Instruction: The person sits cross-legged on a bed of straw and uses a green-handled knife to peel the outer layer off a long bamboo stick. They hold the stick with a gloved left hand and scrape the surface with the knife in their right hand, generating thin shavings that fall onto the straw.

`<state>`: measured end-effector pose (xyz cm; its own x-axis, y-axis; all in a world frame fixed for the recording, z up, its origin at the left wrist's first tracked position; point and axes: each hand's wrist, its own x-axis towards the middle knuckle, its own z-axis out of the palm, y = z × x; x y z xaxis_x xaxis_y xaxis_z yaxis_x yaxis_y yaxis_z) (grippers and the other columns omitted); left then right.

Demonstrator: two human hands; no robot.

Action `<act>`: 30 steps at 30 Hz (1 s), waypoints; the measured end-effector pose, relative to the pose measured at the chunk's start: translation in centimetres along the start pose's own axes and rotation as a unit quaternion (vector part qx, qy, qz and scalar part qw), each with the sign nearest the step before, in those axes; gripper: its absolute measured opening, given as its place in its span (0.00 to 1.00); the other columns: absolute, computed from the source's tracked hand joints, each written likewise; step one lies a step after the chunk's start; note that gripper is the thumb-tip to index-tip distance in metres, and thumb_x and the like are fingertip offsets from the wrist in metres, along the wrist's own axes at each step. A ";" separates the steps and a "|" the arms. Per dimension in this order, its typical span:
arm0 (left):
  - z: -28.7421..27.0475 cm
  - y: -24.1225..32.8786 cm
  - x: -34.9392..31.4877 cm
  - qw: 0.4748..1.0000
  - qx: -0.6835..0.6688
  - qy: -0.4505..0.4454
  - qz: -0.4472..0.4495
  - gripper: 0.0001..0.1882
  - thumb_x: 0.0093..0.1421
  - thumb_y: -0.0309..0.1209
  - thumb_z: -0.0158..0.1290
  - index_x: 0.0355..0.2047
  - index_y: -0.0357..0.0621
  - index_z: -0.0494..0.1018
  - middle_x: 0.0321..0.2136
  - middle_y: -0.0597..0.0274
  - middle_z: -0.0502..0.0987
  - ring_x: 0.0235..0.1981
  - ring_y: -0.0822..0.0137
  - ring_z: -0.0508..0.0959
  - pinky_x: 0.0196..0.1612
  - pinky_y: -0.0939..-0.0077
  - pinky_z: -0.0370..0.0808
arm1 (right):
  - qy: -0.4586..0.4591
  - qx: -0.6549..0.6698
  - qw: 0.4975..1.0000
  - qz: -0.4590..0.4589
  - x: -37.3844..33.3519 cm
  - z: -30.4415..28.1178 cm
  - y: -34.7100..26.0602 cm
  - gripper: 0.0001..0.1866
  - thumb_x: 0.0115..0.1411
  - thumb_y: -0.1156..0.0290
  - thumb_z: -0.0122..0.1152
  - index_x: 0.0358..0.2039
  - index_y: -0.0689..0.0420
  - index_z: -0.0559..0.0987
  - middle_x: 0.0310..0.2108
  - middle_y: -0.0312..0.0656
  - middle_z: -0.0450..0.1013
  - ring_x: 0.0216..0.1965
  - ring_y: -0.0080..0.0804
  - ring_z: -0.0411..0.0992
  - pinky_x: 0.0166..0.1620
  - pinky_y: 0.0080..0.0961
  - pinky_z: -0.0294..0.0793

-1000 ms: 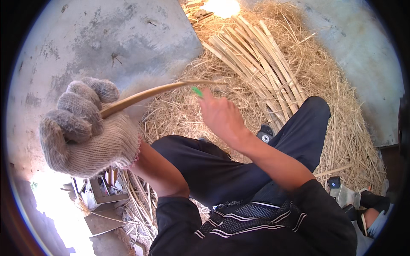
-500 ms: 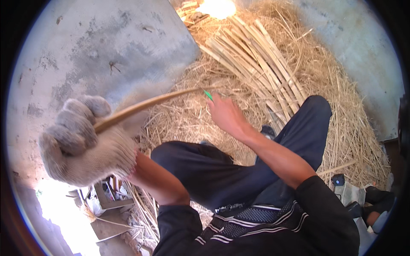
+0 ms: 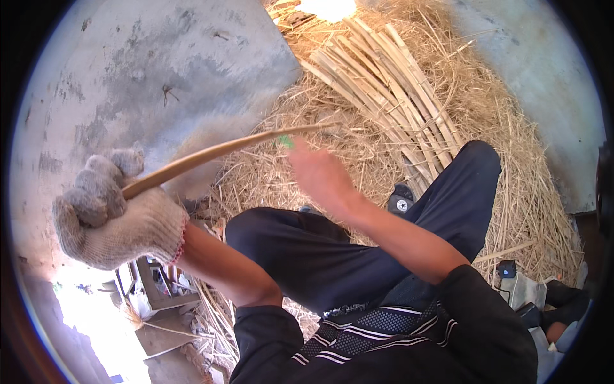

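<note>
My left hand (image 3: 121, 221), in a thick grey-white knitted glove, is closed round the thick end of a long, slightly bent bamboo strip (image 3: 204, 154). The strip slants up to the right across my lap, its thin tip pointing toward the straw. My bare right hand (image 3: 320, 176) is closed on a small green tool (image 3: 286, 141) and lies just below the strip's thinner half. Motion blurs that hand, and most of the tool is hidden in its fingers. Whether the tool touches the strip I cannot tell.
Several split bamboo strips (image 3: 409, 96) lie in a bundle beyond my right knee. Shavings and straw (image 3: 511, 173) cover the floor around my crossed legs. A stained wall (image 3: 160, 70) stands at left, with a wooden frame (image 3: 166, 301) and clutter below it.
My right hand and the green tool have moved left along the strip, toward the gloved hand. My left hand has shifted slightly left with the strip.
</note>
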<state>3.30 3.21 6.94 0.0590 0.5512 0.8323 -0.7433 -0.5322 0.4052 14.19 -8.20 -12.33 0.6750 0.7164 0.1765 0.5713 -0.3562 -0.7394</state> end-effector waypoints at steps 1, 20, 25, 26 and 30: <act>0.1 0.0 -0.2 1.000 -0.004 0.019 -0.008 0.20 0.50 0.33 0.45 0.06 0.59 0.51 0.04 0.72 0.50 0.07 0.75 0.49 0.12 0.73 0.52 | 0.001 -0.009 1.000 0.025 0.5 1.6 2.6 0.17 0.69 0.62 0.45 0.39 0.66 0.70 0.15 0.53 0.72 0.19 0.57 0.74 0.26 0.50 0.74; 1.5 -1.0 0.2 0.999 0.005 0.041 0.029 0.20 0.58 0.31 0.42 0.10 0.56 0.53 0.06 0.75 0.50 0.07 0.77 0.50 0.09 0.76 0.56 | -0.001 -0.070 0.997 0.036 2.0 1.2 2.3 0.16 0.68 0.60 0.46 0.43 0.61 0.69 0.25 0.60 0.75 0.30 0.60 0.76 0.33 0.55 0.75; 2.2 -0.5 -0.9 0.993 0.040 0.115 -0.003 0.19 0.58 0.31 0.43 0.11 0.53 0.54 0.07 0.70 0.52 0.07 0.73 0.52 0.10 0.72 0.61 | 0.064 -0.134 0.989 0.022 2.9 3.7 6.3 0.16 0.69 0.59 0.45 0.44 0.60 0.70 0.27 0.61 0.75 0.30 0.60 0.76 0.33 0.54 0.75; 2.1 -0.6 -0.4 0.993 0.030 0.117 -0.014 0.19 0.58 0.32 0.43 0.11 0.53 0.55 0.07 0.70 0.53 0.07 0.73 0.53 0.11 0.71 0.61 | 0.037 -0.136 0.989 0.047 3.5 3.7 5.8 0.16 0.69 0.59 0.44 0.44 0.60 0.69 0.28 0.61 0.75 0.31 0.60 0.76 0.32 0.53 0.76; 1.3 -0.6 0.3 0.993 0.006 0.099 -0.058 0.18 0.57 0.30 0.43 0.11 0.52 0.55 0.08 0.69 0.53 0.08 0.71 0.53 0.12 0.69 0.61 | 0.010 -0.113 0.990 0.082 2.7 4.7 6.9 0.18 0.69 0.58 0.44 0.43 0.62 0.71 0.32 0.63 0.74 0.35 0.62 0.75 0.36 0.53 0.76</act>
<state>4.63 2.84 7.47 0.0103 0.7237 0.6900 -0.7306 -0.4657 0.4993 17.79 -5.90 -20.04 0.7744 0.6275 0.0805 0.5423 -0.5930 -0.5952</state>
